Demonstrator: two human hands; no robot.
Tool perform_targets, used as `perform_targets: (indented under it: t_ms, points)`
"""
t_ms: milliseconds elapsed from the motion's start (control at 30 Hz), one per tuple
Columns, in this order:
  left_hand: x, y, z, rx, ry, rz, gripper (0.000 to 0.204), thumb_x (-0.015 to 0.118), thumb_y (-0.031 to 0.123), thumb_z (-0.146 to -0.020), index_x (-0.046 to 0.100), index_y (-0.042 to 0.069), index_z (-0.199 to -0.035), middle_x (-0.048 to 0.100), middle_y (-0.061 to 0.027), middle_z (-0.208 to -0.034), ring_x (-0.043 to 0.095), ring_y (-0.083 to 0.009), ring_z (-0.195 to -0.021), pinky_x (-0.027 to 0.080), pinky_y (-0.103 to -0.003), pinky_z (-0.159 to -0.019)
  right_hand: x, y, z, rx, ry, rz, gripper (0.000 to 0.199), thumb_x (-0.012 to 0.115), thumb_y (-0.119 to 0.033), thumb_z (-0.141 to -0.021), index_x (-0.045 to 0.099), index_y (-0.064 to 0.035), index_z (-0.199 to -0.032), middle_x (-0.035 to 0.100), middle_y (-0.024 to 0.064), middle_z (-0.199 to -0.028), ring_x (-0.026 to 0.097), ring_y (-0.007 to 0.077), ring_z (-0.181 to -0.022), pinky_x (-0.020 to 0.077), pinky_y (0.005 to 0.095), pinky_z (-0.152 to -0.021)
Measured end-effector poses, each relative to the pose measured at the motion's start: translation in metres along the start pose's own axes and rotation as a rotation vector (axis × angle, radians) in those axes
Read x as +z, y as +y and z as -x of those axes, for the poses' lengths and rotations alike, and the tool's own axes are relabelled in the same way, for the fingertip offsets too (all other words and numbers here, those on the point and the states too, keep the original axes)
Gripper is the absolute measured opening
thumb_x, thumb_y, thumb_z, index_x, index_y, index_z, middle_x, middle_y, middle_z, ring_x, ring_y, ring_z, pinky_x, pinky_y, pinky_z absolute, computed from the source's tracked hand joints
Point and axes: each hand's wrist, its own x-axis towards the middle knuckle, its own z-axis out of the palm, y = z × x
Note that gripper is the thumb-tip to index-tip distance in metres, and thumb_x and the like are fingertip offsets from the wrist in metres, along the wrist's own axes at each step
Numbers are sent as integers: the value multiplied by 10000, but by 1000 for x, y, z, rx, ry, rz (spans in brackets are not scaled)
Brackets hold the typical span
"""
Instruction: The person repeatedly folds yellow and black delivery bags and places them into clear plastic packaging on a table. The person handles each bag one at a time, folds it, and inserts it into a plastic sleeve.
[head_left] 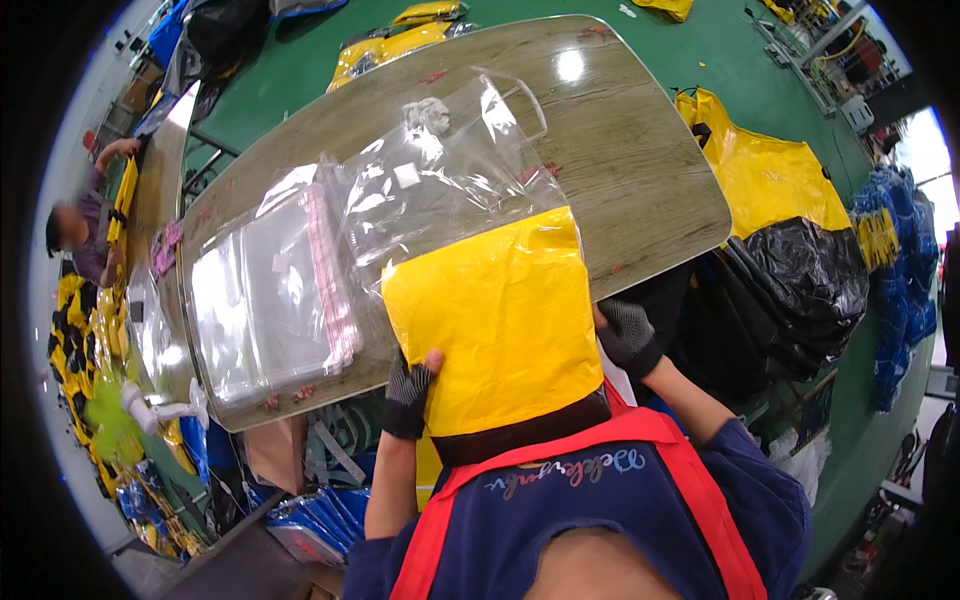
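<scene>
A flat yellow bag (500, 325) with a black band along its near edge lies in front of me, its far part over the table's edge. My left hand (408, 395), in a dark fingerless glove, grips its left edge with the thumb on top. At the opposite edge, my right hand (628, 338), gloved too, is closed on the bag, its fingertips partly hidden. Just beyond lies an open-looking clear plastic bag (450, 185) with a small white label. I cannot tell whether the yellow bag's far edge is inside it or on top.
A stack of clear plastic bags (260, 290) with a pink-edged strip lies on the wood-look table (640, 150). Yellow-and-black bags (780, 185) are heaped at right. Blue packs (325, 520) sit below the table. Another person (85, 235) works at the far left.
</scene>
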Motion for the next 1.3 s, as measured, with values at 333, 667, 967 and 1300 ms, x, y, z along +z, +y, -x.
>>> perform_targets:
  t_ms: [333,667,967,1300]
  points:
    - [-33,21,-21,55,-339,51,605,578,378,-914,403,16,-1366,521,-111,-1313,535,-226,-1159,442,-356,-974,3,-25,-30,145,-391,-731,673,746,-259,-793,430,-12,-1334,496,124,-1319,450,206,-1225,347,357,-1042]
    - [14,-18,14,88,-255,-207,769,751,298,-774,373,38,-1391,501,-93,-1334,469,-236,-1230,360,-373,-1038,-19,-20,24,415,-260,-618,849,761,-386,-765,355,-11,-1410,615,159,-1198,593,244,-1115,439,336,-975]
    - [43,42,-18,57,-240,-172,752,763,253,-767,388,48,-1386,531,-90,-1298,511,-240,-1195,411,-359,-997,-31,-8,5,135,254,-840,572,736,-321,-802,495,-14,-1220,601,113,-1131,582,187,-981,474,307,-878]
    - [54,23,-16,108,-249,-375,730,772,174,-756,399,42,-1369,525,-100,-1293,493,-216,-1193,395,-352,-1000,-34,-13,7,457,68,-1164,707,715,-258,-825,370,-32,-1400,527,132,-1307,491,238,-1220,416,354,-1009]
